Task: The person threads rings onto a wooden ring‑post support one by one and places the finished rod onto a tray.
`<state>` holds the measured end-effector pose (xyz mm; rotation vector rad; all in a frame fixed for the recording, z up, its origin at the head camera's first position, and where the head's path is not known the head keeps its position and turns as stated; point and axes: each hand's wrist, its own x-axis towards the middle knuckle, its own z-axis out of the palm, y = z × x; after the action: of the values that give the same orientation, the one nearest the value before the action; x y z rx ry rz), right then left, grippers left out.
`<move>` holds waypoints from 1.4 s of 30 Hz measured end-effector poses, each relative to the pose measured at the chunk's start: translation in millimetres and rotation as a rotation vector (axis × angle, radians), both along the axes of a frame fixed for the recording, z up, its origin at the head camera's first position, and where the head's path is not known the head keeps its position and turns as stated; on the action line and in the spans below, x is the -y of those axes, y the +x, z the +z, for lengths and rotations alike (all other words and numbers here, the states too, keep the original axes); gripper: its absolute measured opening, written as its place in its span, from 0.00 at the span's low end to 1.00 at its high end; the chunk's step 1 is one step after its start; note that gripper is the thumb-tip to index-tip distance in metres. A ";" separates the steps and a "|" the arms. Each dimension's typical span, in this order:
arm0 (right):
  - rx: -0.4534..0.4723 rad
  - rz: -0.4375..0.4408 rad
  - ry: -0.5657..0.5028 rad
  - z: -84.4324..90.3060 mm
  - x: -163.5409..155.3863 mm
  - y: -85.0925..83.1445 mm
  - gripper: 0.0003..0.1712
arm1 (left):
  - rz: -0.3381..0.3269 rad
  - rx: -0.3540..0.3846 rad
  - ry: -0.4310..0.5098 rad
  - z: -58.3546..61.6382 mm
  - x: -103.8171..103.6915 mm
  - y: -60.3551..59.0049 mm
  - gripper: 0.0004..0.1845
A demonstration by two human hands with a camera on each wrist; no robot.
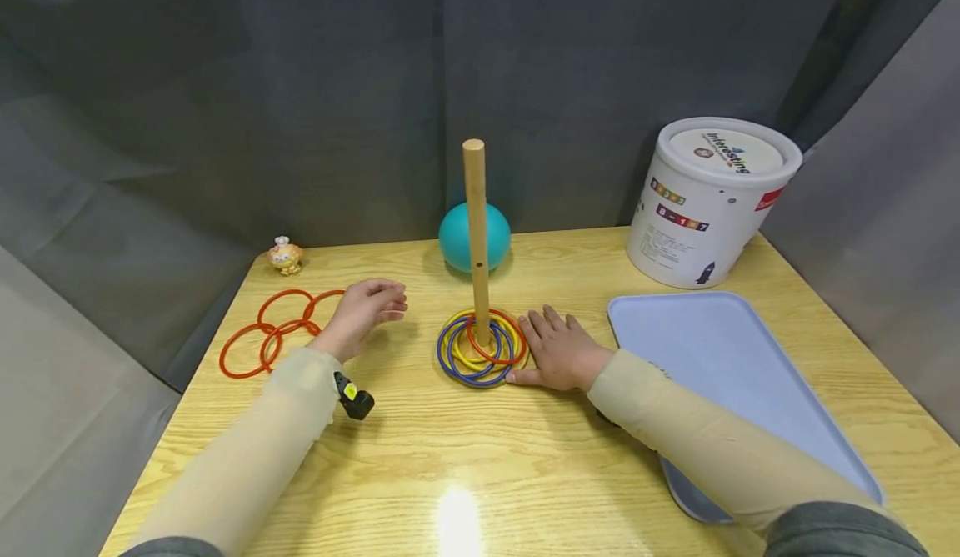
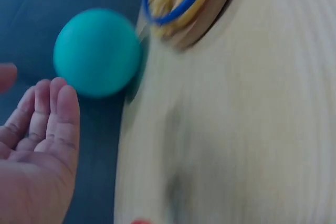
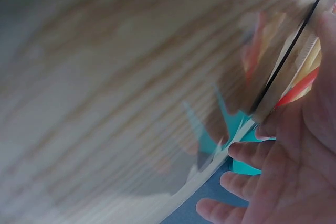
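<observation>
A wooden peg stands upright mid-table with yellow, blue and red rings piled loosely around its foot. My right hand lies with spread, fairly straight fingers at the right side of the pile; the right wrist view shows its palm beside the round wooden base. My left hand is held over the table left of the peg, fingers loosely bent, with nothing in it. In the left wrist view its fingers overlap the teal ball. Several red rings lie overlapping left of that hand, partly hidden by it.
Behind the peg the teal ball sits by the dark curtain. A small figurine stands at the back left. At the back right is a white lidded bucket, with a pale blue tray in front, partly under my right arm.
</observation>
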<state>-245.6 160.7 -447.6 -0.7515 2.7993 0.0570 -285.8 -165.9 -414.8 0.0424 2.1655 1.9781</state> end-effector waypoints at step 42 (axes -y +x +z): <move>-0.006 0.003 0.028 -11.3 -1.4 -7.7 0.61 | 0.139 0.077 -0.105 -43.7 210.3 24.6 0.30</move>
<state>-253.3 162.1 -458.9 -0.7502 2.7965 0.0990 -261.2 -376.2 -458.5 -0.2022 2.2744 1.8985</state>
